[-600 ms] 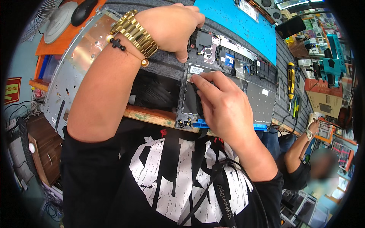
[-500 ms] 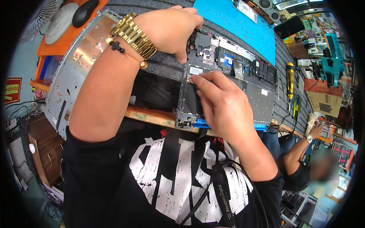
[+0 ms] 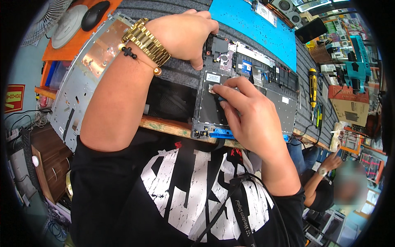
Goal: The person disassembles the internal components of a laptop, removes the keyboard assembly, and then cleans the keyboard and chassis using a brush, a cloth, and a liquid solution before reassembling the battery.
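My left hand (image 3: 193, 37) grips the upper left corner of an opened dark laptop chassis (image 3: 288, 115), fingers curled over its edge. My right hand (image 3: 251, 115) is closed over the chassis's black panel, index fingertip at a small shiny tab (image 3: 212, 89) below a white label (image 3: 213, 77). A small blue piece (image 3: 220, 99) shows between its fingers and thumb, too small to name. Beside my left forearm lies a large silver metal plate (image 3: 86, 61), partly hidden by it.
A blue mat (image 3: 263, 33) lies behind the chassis. A yellow screwdriver (image 3: 313, 88), a cardboard box (image 3: 349, 107) and a black phone (image 3: 310, 29) are at the right. A mouse (image 3: 94, 16) sits at the upper left. A co-worker's arm (image 3: 319, 181) shows at lower right.
My right hand has shifted slightly rightward and down, showing more of the small blue piece between its fingers. My left hand stays at the corner. The co-worker's arm has moved down.
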{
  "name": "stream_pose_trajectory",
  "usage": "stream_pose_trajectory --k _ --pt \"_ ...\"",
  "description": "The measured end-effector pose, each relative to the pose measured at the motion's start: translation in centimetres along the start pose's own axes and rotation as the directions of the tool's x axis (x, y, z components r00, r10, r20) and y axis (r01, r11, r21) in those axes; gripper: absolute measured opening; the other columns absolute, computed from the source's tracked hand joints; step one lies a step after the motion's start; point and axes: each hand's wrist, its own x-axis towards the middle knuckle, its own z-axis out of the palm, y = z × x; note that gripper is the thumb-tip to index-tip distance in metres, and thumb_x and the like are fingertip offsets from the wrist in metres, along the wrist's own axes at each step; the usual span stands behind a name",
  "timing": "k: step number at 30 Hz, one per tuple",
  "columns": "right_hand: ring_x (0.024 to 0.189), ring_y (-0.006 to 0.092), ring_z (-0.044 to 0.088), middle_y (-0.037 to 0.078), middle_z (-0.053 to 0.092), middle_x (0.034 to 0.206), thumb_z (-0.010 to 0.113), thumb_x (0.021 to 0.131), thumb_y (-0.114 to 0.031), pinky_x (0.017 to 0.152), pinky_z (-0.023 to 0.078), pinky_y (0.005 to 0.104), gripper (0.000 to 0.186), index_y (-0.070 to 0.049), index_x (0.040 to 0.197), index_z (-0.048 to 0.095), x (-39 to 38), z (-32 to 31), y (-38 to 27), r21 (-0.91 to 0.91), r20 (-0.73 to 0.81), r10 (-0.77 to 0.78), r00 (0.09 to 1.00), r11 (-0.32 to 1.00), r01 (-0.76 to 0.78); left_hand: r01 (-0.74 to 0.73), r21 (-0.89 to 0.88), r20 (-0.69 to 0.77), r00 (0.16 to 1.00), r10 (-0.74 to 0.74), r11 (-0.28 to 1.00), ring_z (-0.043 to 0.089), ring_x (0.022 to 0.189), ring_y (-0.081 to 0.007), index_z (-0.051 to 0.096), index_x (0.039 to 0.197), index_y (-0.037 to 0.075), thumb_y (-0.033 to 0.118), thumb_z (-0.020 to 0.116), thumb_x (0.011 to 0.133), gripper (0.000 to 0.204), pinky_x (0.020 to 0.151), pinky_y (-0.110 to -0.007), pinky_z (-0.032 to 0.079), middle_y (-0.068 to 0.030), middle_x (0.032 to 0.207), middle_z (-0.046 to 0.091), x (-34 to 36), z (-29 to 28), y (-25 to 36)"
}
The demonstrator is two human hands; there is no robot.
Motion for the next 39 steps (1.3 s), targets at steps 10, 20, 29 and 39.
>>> stream_pose_trajectory --k 10,20,29,39 --pt "0.105 0.0379 0.076 0.012 0.075 0.124 0.075 0.094 -0.002 0.088 0.063 0.0494 0.029 -0.006 0.122 0.08 -0.7 1.0 -0.3 0.013 -0.01 -0.041 0.999 0.999 0.041 -0.003 0.007 -0.007 1.0 0.003 1.0 0.058 0.141 -0.0373 0.065 0.146 0.002 0.015 0.104 0.065 0.09 0.117 -0.046 0.054 -0.0136 0.142 0.065 -0.2 0.1 0.0" --pt "0.106 0.0373 0.076 0.012 0.074 0.123 0.075 0.093 -0.003 0.088 0.063 0.0489 0.029 -0.006 0.122 0.08 -0.6 0.9 -0.3 -0.012 0.004 -0.05 0.999 0.999 0.05 -0.014 0.006 -0.016 1.0 0.014 1.0 0.058 0.141 -0.0382 0.065 0.145 0.001 0.014 0.103 0.065 0.089 0.117 -0.046 0.053 -0.0148 0.14 0.065 -0.2 0.2 -0.1" --pt "0.102 0.0324 0.074 0.008 0.073 0.123 0.076 0.09 -0.003 0.085 0.064 0.0472 0.036 -0.008 0.125 0.078 -1.1 1.9 -0.5 -0.113 -0.042 -0.089 0.995 0.99 0.084 -0.09 -0.01 -0.041 0.995 0.089 0.996 0.061 0.137 -0.0384 0.067 0.141 0.002 0.013 0.104 0.063 0.087 0.114 -0.046 0.055 -0.0142 0.137 0.067 -0.2 0.0 -0.5" --pt "0.099 0.0364 0.076 0.01 0.072 0.12 0.075 0.095 -0.004 0.083 0.063 0.0489 0.03 -0.007 0.125 0.077 -0.8 1.6 -0.2 -0.005 -0.032 -0.038 0.999 0.999 0.038 -0.031 0.016 0.0 1.0 0.031 0.999 0.062 0.137 -0.0379 0.068 0.141 0.003 0.016 0.105 0.064 0.086 0.113 -0.047 0.056 -0.0137 0.139 0.067 0.2 -0.1 0.0"
